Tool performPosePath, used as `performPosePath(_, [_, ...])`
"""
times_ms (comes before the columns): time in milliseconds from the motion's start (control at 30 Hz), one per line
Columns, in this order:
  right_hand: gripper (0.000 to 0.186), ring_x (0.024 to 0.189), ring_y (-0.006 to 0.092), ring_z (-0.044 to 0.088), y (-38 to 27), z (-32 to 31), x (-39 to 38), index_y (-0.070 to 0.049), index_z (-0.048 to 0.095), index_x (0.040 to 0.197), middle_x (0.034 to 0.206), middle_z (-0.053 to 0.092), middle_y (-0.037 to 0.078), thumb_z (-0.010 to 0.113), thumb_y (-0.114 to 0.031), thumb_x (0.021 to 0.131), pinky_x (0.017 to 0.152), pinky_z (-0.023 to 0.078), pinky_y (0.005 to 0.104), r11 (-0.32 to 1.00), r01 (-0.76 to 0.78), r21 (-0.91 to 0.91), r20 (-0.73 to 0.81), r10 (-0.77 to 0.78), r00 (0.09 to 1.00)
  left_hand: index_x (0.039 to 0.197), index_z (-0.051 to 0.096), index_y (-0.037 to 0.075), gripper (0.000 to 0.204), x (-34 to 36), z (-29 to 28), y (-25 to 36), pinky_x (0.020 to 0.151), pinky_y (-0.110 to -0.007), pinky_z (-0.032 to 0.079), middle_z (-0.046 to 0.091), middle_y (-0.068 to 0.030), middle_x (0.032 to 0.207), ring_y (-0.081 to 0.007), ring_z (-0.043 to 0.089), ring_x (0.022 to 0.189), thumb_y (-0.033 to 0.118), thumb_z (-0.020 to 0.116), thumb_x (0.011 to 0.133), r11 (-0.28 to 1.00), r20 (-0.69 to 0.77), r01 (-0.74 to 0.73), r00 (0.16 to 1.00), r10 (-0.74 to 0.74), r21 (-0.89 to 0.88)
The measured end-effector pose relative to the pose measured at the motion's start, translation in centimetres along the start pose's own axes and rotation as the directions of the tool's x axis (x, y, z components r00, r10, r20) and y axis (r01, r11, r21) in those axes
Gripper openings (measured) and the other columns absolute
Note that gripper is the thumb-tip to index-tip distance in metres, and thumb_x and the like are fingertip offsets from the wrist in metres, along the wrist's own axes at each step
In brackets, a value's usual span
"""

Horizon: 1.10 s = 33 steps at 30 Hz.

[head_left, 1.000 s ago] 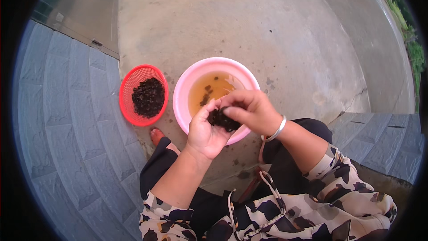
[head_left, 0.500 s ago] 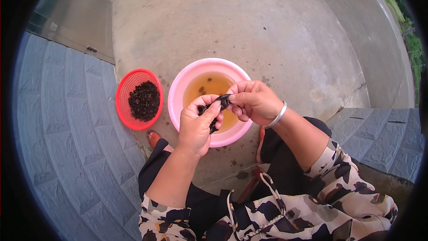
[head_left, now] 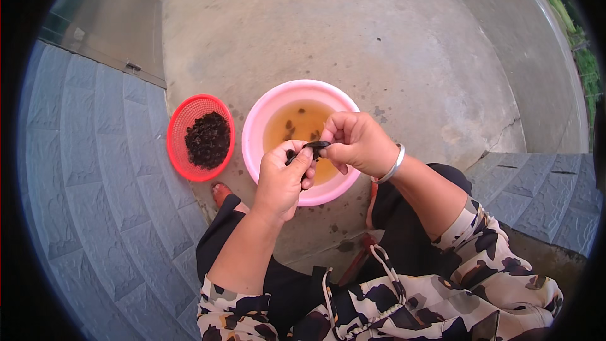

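My left hand [head_left: 281, 186] holds dark, wet pieces that look like black fungus [head_left: 314, 146] over a pink basin [head_left: 298, 89] of amber water with several dark bits in it. My right hand [head_left: 360, 146], with a silver bangle at the wrist, pinches the upper end of the piece between finger and thumb. Both hands are closed, their fingertips almost meeting at the piece. Left of the basin, a red perforated basket [head_left: 181, 120] holds a pile of similar dark pieces [head_left: 207, 141].
A stone-faced wall [head_left: 107, 170] rises on the left beside a metal door [head_left: 113, 19]. The basin and basket rest on stained concrete [head_left: 328, 31]. My feet [head_left: 222, 194] are beside them, and another stone-tiled surface [head_left: 536, 196] is at right.
My left hand has turned from palm up to fingers curled around the pieces. My right hand has moved from the left palm to pinching a piece's end, raising it slightly.
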State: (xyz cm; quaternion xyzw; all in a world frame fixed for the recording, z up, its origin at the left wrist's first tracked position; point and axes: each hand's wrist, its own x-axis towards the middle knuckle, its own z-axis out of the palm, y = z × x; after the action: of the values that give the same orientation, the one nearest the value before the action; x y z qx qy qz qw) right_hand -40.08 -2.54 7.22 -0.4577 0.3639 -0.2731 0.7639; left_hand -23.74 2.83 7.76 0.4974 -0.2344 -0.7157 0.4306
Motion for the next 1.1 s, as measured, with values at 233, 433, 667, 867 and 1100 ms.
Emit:
performPosePath(233, [0.009, 0.05, 0.0094, 0.052, 0.1, -1.0, 0.3, -0.002, 0.05, 0.068, 0.061, 0.053, 0.004, 0.059, -0.002, 0.072, 0.041, 0.043, 0.0216, 0.713, 0.28, -0.643, 0.033, -0.339, 0.94, 0.085, 0.048, 0.002, 0.006, -0.4, -0.7, 1.0, 0.048, -0.02, 0.036, 0.049, -0.0056, 0.076, -0.0095, 0.044, 0.062, 0.008, 0.05, 0.087, 0.966, 0.17, 0.192, 0.972, -0.163, -0.173])
performPosePath(433, [0.006, 0.052, 0.0115, 0.056, -0.3, -2.2, 0.9, -0.002, 0.05, 0.072, 0.066, 0.057, 0.006, 0.055, 0.001, 0.072, 0.041, 0.045, 0.0229, 0.998, -0.025, 0.052, -0.177, 0.034, 0.984, 0.086, 0.049, 0.004, 0.005, -0.7, -0.9, 0.9, 0.046, -0.019, 0.036, 0.05, -0.0054, 0.075, -0.0095, 0.046, 0.061, 0.006, 0.053, 0.085, 0.986, 0.072, 0.099, 0.993, -0.09, -0.131])
performPosePath(667, [0.006, 0.056, 0.0097, 0.054, -0.5, -0.1, 0.6, -0.003, 0.052, 0.081, 0.072, 0.054, 0.003, 0.058, -0.003, 0.078, 0.043, 0.044, 0.0211, 0.92, -0.149, 0.362, 0.077, 0.13, 0.989, 0.087, 0.053, 0.002, 0.006, -0.5, -0.4, 0.5, 0.044, -0.018, 0.035, 0.051, -0.003, 0.07, -0.0071, 0.047, 0.057, 0.004, 0.055, 0.083, 0.998, -0.05, -0.015, 0.999, 0.018, 0.06])
performPosePath(867, [0.01, 0.052, 0.008, 0.051, 1.1, -0.4, 1.0, -0.003, 0.053, 0.081, 0.066, 0.053, 0.001, 0.057, -0.012, 0.084, 0.044, 0.043, 0.0222, 0.979, -0.061, 0.193, 0.07, 0.048, 0.996, 0.09, 0.054, 0.0, 0.008, -0.4, 0.5, 0.6, 0.045, -0.017, 0.035, 0.053, -0.0035, 0.071, -0.0064, 0.047, 0.057, 0.003, 0.055, 0.082, 0.988, -0.058, -0.028, 0.998, 0.037, 0.152])
performPosePath(1100, [0.004, 0.054, 0.0094, 0.054, -0.5, -0.3, 0.4, -0.001, 0.054, 0.08, 0.066, 0.055, 0.003, 0.056, -0.004, 0.081, 0.046, 0.044, 0.0223, 0.986, -0.111, 0.122, 0.132, 0.095, 0.987, 0.085, 0.053, 0.002, 0.005, -0.4, -0.3, 0.7, 0.045, -0.017, 0.035, 0.051, -0.0024, 0.067, -0.0063, 0.046, 0.055, 0.006, 0.054, 0.084, 0.999, 0.015, 0.024, 1.0, -0.024, 0.046])
